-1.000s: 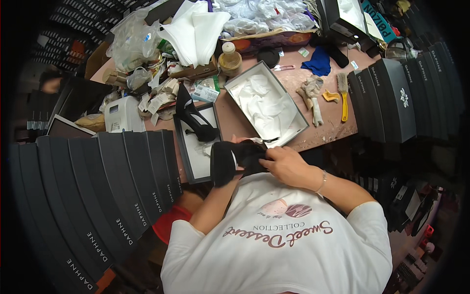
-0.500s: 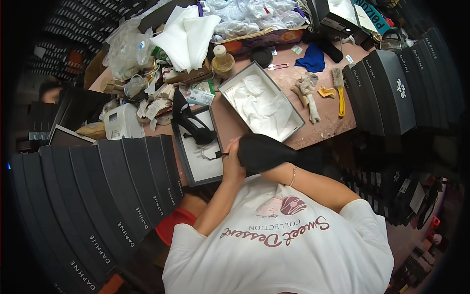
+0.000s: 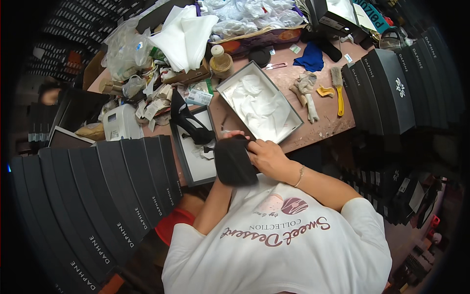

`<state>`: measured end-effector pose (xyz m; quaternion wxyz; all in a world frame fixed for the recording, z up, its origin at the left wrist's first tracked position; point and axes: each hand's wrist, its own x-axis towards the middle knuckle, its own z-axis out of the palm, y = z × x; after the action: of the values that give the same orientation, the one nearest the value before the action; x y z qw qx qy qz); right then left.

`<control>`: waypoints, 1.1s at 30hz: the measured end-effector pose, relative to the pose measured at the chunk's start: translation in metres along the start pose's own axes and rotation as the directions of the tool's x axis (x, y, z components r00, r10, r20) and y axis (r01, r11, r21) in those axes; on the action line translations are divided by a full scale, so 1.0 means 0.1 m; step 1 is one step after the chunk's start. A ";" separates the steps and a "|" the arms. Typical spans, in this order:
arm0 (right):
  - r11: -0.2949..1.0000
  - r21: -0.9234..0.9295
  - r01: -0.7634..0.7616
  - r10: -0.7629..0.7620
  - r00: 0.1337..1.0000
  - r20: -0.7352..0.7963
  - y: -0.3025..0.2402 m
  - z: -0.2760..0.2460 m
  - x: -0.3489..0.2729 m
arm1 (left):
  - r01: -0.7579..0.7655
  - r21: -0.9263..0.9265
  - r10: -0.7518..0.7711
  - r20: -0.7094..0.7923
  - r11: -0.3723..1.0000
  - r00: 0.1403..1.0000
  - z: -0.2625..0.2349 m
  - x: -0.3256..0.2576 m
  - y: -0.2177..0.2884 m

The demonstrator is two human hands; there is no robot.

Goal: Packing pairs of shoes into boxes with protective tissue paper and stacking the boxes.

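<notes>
Both my hands hold a black cloth bag [image 3: 236, 164] just above the table's near edge, in front of my chest. My right hand [image 3: 267, 154] grips its upper right side. My left hand [image 3: 232, 134] is mostly hidden behind the bag, with only the fingers showing at its top. To the left of the bag, a black high-heeled shoe [image 3: 188, 122] stands in a grey-rimmed box lid [image 3: 196, 169]. An open shoe box [image 3: 289, 110] lined with white tissue paper lies just beyond my hands.
Rows of black shoe boxes stand at the left [image 3: 107, 196] and right [image 3: 391, 88]. On the brown table lie a yellow-handled brush [image 3: 338, 88], a blue cloth [image 3: 308, 56], a jar [image 3: 223, 61], a white device [image 3: 120, 122], folded white sheets [image 3: 186, 34] and plastic bags.
The black bag has shifted left and turned upright in my hands, now nearer the box lid. My right hand has slid along its upper side.
</notes>
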<state>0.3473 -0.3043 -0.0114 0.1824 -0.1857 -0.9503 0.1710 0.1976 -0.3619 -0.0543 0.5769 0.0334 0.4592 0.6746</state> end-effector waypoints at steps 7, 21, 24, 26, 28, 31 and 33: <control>0.983 0.148 -0.104 0.120 0.987 -0.104 0.10 -0.59 -0.21 | -0.060 -0.279 0.147 0.304 0.959 0.941 -0.29 0.25 0.20; 0.858 0.030 -0.513 0.502 0.826 -0.257 1.37 -0.52 -0.41 | 0.751 -0.628 -0.297 0.691 0.206 0.659 0.06 0.27 0.28; 0.864 0.438 -0.248 0.302 0.952 -0.057 0.96 -0.76 0.01 | 0.767 -0.615 -0.378 0.676 0.184 0.633 0.12 0.25 0.18; 0.833 0.541 -0.118 0.107 0.993 0.051 0.58 -0.89 0.22 | 0.748 -0.534 -0.358 0.660 0.395 0.660 0.12 0.25 0.06; 0.883 0.468 0.031 -0.043 0.999 0.013 0.50 -0.81 0.31 | 0.701 -0.511 -0.370 0.607 0.497 0.704 0.23 0.23 -0.02; 0.885 0.464 0.039 -0.023 0.999 -0.041 0.52 -0.86 0.27 | 0.764 -0.298 -0.550 0.551 0.572 0.627 0.65 0.14 0.07; 0.889 0.457 -0.030 0.067 0.996 -0.065 0.53 -0.91 0.20 | 0.839 -0.240 -0.561 0.650 0.488 0.512 0.61 0.17 -0.08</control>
<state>0.3830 -0.2263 0.0524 0.2538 -0.1680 -0.8708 0.3860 0.2328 -0.3130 -0.0323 0.8874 -0.1557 0.0615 0.4296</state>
